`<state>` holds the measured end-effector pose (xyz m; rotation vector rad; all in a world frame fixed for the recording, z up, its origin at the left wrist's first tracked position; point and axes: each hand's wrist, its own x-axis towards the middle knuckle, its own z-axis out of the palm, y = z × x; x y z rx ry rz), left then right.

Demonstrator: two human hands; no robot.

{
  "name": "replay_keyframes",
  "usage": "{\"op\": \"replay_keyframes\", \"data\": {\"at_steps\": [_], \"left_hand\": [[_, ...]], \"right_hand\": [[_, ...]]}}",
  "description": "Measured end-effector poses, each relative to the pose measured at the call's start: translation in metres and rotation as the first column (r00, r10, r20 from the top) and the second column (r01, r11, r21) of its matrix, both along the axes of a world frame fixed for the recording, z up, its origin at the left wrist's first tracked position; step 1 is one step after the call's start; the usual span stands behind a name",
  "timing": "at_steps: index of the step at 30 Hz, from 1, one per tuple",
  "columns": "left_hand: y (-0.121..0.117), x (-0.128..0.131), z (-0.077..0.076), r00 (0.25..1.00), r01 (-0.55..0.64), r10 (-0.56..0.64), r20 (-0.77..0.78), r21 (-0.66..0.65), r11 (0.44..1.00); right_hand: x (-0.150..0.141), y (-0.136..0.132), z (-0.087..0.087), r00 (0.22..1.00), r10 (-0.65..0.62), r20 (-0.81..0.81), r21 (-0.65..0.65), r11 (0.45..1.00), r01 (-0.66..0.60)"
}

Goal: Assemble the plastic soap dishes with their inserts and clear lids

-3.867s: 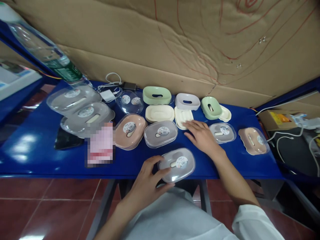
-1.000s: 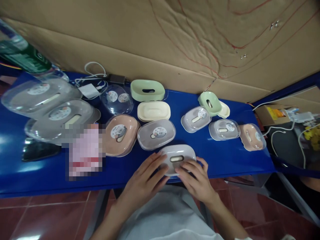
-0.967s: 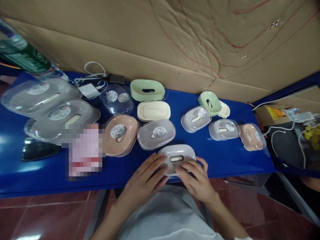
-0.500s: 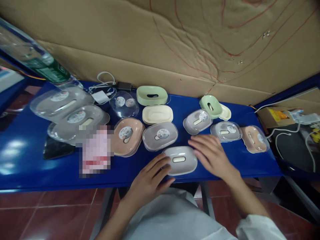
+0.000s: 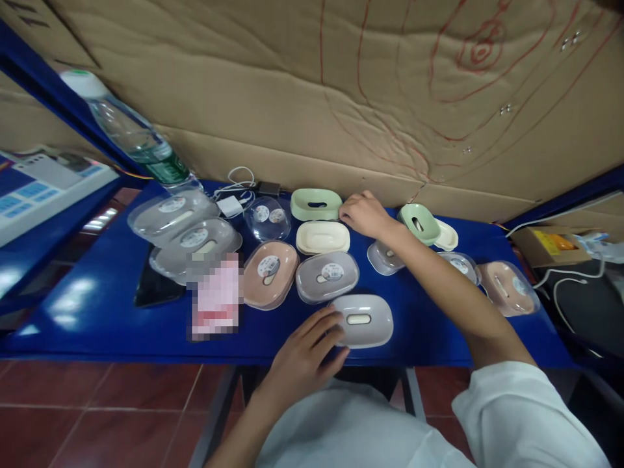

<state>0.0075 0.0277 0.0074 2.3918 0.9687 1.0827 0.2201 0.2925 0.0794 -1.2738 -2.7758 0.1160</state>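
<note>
My left hand [image 5: 312, 344] rests at the table's front edge, fingers spread and lightly bent, the fingertips at the left end of a grey soap dish [image 5: 371, 331] with a pale oval slot piece. My right hand [image 5: 365, 213] reaches to the back of the table, its fingers bent together at the right end of a green soap dish [image 5: 303, 211] with a dark slot. The fingertips are partly hidden. Just in front of the green dish is a cream tray [image 5: 322, 238]. A grey soap box with a clear labelled lid [image 5: 319, 283] lies between the tray and the near dish.
Left of these are a pink soap box [image 5: 263, 296], a clear lid [image 5: 256, 221], stacked grey boxes [image 5: 160, 224], a dark phone [image 5: 156, 296] and a water bottle [image 5: 146, 146]. Another green dish [image 5: 414, 214] and a pink box [image 5: 502, 279] lie right. Cardboard [image 5: 244, 130] walls the back.
My right hand has left the near grey dish and moved up and away to the far green dish. My left hand stays beside the grey dish. The view has shifted.
</note>
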Motion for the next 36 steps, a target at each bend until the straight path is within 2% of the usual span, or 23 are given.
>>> {"op": "replay_keyframes", "data": {"at_steps": [5,7,8,10,12,14,17,19,21,23,25,27,29,31,33,34,36], "left_hand": [[0.001,0.000,0.000,1.000,0.003,-0.003,-0.002,0.003,1.000],[0.000,0.000,0.000,1.000,0.001,-0.001,-0.001,0.003,1.000],[0.000,0.000,0.001,1.000,-0.001,0.001,0.001,0.000,1.000],[0.000,0.000,0.001,1.000,-0.009,0.009,0.006,-0.005,1.000],[0.000,0.001,0.002,1.000,-0.014,0.014,0.001,0.000,1.000],[0.000,0.000,0.001,1.000,-0.015,0.015,-0.006,0.011,1.000],[0.000,-0.002,-0.002,1.000,-0.017,0.018,-0.006,0.027,0.999],[-0.004,-0.005,-0.003,0.999,-0.038,0.039,-0.003,0.046,0.998],[-0.012,-0.005,-0.003,0.997,-0.080,0.080,0.003,0.084,0.993],[-0.023,-0.003,0.000,0.989,-0.146,0.146,0.013,0.118,0.982],[-0.032,0.002,0.004,0.980,-0.201,0.199,0.026,0.139,0.970],[-0.036,0.007,0.008,0.980,-0.196,0.197,0.014,0.179,0.964],[-0.034,0.010,0.012,0.986,-0.160,0.166,-0.014,0.210,0.964],[-0.031,0.011,0.014,0.986,-0.154,0.164,-0.036,0.198,0.968],[-0.028,0.011,0.014,0.983,-0.174,0.181,-0.034,0.161,0.972],[-0.027,0.011,0.014,0.982,-0.179,0.185,-0.030,0.147,0.973],[-0.025,0.012,0.011,0.980,-0.196,0.199,-0.014,0.130,0.972]], "right_hand": [[0.029,0.002,0.009,0.985,-0.007,-0.174,-0.104,0.995,-0.011],[0.037,-0.001,0.008,0.936,-0.069,-0.345,-0.201,0.980,-0.002],[0.039,-0.002,0.007,0.880,-0.129,-0.457,-0.277,0.961,-0.003],[0.041,-0.007,0.005,0.673,-0.319,-0.667,-0.470,0.881,-0.049],[0.041,-0.013,0.004,0.450,-0.502,-0.739,-0.608,0.785,-0.122],[0.043,-0.021,0.008,0.286,-0.606,-0.742,-0.662,0.731,-0.169],[0.052,-0.044,0.020,0.113,-0.651,-0.751,-0.659,0.727,-0.191],[0.063,-0.072,0.028,0.046,-0.655,-0.754,-0.652,0.738,-0.172],[0.073,-0.112,0.030,0.033,-0.671,-0.741,-0.670,0.734,-0.109],[0.079,-0.158,0.023,0.073,-0.707,-0.703,-0.710,0.703,-0.027],[0.079,-0.201,0.008,0.096,-0.744,-0.661,-0.749,0.662,-0.027],[0.074,-0.234,-0.012,0.105,-0.775,-0.623,-0.783,0.619,-0.070],[0.067,-0.256,-0.031,0.097,-0.776,-0.623,-0.782,0.620,-0.065],[0.060,-0.270,-0.046,0.074,-0.722,-0.687,-0.723,0.691,0.031],[0.057,-0.278,-0.056,0.084,-0.612,-0.786,-0.591,0.785,0.186],[0.057,-0.281,-0.059,0.126,-0.549,-0.826,-0.507,0.822,0.260],[0.061,-0.286,-0.063,0.302,-0.440,-0.846,-0.336,0.879,0.339]]}}
